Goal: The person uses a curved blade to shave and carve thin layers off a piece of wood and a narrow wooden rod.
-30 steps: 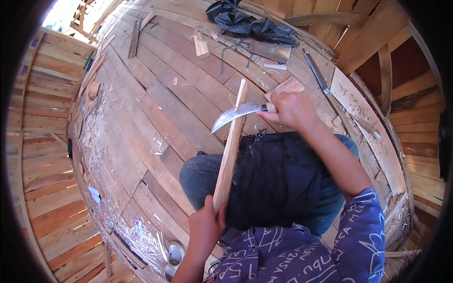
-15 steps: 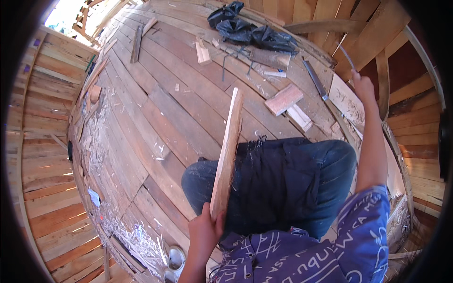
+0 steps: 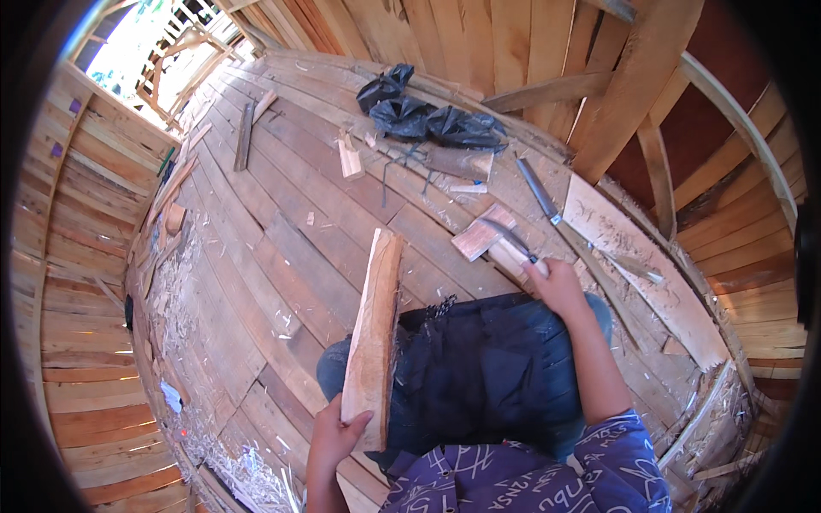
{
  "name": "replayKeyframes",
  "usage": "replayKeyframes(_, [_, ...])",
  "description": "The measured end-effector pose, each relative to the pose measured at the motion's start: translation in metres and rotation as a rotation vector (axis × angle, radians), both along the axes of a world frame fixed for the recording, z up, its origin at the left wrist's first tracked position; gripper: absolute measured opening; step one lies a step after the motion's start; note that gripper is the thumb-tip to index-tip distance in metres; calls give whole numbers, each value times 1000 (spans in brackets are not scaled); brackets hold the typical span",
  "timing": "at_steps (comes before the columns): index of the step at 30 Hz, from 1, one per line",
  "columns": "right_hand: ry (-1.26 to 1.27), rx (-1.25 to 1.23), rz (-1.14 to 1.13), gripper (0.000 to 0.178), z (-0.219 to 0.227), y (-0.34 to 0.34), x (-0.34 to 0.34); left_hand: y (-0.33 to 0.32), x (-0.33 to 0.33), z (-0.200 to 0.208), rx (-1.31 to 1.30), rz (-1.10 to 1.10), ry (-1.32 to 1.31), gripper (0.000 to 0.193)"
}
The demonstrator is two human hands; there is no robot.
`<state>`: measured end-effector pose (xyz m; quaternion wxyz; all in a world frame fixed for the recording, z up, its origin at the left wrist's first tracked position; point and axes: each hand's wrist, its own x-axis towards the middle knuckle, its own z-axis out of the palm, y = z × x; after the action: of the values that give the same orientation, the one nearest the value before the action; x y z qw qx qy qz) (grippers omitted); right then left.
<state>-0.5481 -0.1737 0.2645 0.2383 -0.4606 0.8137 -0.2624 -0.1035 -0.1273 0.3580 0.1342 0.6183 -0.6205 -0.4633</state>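
In my left hand [image 3: 336, 434] is the lower end of a long, rough-hewn piece of wood [image 3: 373, 333], pale on one face and darker on its right edge. It slants upward in front of my left knee. My right hand [image 3: 554, 284] grips the dark handle of a knife [image 3: 510, 236] with a curved blade, held out beyond my right knee. The blade points to the far left, over a short wood block [image 3: 472, 243] and a paler offcut [image 3: 505, 259] on the floor. A dark cloth [image 3: 479, 359] covers my lap between the two hands.
A black plastic bag [image 3: 428, 118] lies by the far wall. To the right are a long dark-handled tool [image 3: 537, 190] and a wide pale board [image 3: 637, 248]. Shavings [image 3: 248, 466] pile up on the left of the plank floor [image 3: 282, 256]. Plank walls [image 3: 94, 359] rise on both sides.
My right hand has come down and inward with the knife, from far out on the right to beyond my knees. The wood in my left hand has shifted lower and turned its broad face up.
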Motion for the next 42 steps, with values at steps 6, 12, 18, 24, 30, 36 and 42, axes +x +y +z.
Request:
replayKeyframes(6, [156, 95, 162, 49, 12, 8, 10, -16, -5, 8, 155, 55, 157, 44])
replayKeyframes(12, [122, 101, 149, 44, 10, 6, 12, -17, -1, 0, 128, 62, 158, 48])
replayKeyframes(18, [83, 31, 111, 37, 7, 9, 10, -19, -5, 1, 86, 35, 93, 49])
replayKeyframes(24, [77, -32, 90, 36, 5, 11, 10, -17, -3, 4, 29, 20, -5, 52])
replayKeyframes(30, [35, -102, 79, 34, 10, 13, 10, -16, -2, 25, -159, -100, -293, 52])
replayKeyframes(36, [-195, -300, 101, 31, -2, 19, 17, -14, -4, 59, -310, -134, -574, 49])
replayKeyframes(42, [-982, -142, 311, 31, 57, 49, 131, 0, 7, 59, -220, -215, -585, 35])
